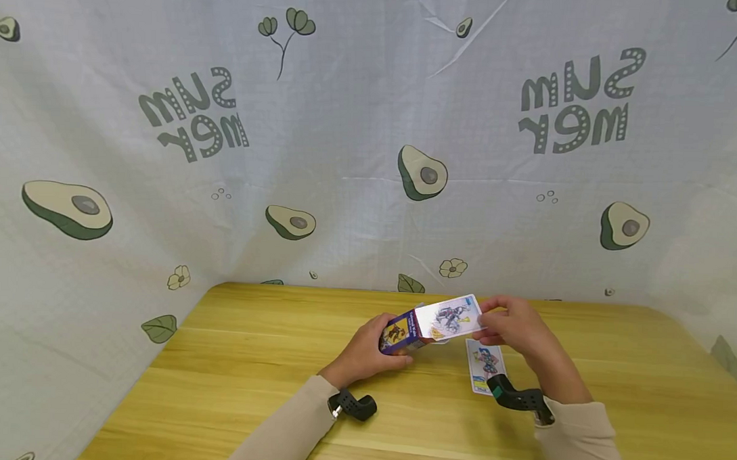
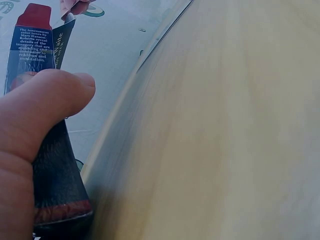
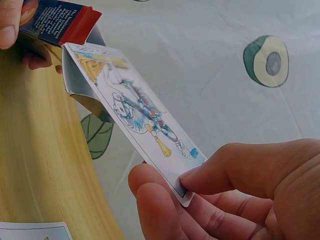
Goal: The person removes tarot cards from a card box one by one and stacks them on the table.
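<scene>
My left hand (image 1: 367, 348) grips a dark blue card box (image 1: 403, 331) with a yellow picture, tilted above the table. In the left wrist view the thumb lies across the box (image 2: 60, 170), whose red-edged flap stands up at its end. Between thumb and fingers, my right hand (image 1: 514, 323) pinches the end of an illustrated card (image 1: 453, 316). The card's other end lies at the open mouth of the box, as the right wrist view shows with the card (image 3: 142, 110) slanting down from it. Another illustrated card (image 1: 484, 366) lies face up on the table under the right wrist.
The wooden table (image 1: 248, 361) reaches back to a pale cloth (image 1: 347, 155) printed with avocados and lettering, which hangs behind and along the sides. Each wrist wears a black camera mount, the left one (image 1: 356, 405) close to the tabletop.
</scene>
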A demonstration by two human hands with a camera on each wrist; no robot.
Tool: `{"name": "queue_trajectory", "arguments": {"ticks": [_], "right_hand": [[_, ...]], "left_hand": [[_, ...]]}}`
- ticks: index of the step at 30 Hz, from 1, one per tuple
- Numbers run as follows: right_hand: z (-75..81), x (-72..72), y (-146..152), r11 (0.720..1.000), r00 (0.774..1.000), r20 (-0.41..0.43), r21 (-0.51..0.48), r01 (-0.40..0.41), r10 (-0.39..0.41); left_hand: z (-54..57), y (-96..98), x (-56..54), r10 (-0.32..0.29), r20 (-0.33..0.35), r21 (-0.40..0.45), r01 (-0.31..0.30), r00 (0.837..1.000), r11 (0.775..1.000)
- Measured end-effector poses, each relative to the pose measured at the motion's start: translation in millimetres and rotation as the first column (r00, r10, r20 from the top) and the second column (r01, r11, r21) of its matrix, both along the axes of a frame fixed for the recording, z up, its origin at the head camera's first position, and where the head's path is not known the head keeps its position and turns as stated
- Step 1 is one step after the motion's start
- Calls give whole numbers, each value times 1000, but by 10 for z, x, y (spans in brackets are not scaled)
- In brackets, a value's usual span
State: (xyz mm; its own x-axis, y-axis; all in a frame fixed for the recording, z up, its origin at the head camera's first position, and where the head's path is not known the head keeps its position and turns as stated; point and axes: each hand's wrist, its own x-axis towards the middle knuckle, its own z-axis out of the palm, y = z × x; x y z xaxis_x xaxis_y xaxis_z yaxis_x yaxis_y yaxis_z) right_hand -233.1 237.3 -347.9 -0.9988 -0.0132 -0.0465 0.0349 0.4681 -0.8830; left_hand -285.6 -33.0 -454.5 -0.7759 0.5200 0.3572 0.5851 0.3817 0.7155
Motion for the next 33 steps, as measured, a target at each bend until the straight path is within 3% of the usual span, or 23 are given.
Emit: {"name": "queue_trajectory", "arguments": {"ticks": [33], "right_hand": [[9,40,171,997,998,-35,-58,57,-59]], "left_hand": [[-4,-4,-8,-3,3,3,3,1000,1000]]}}
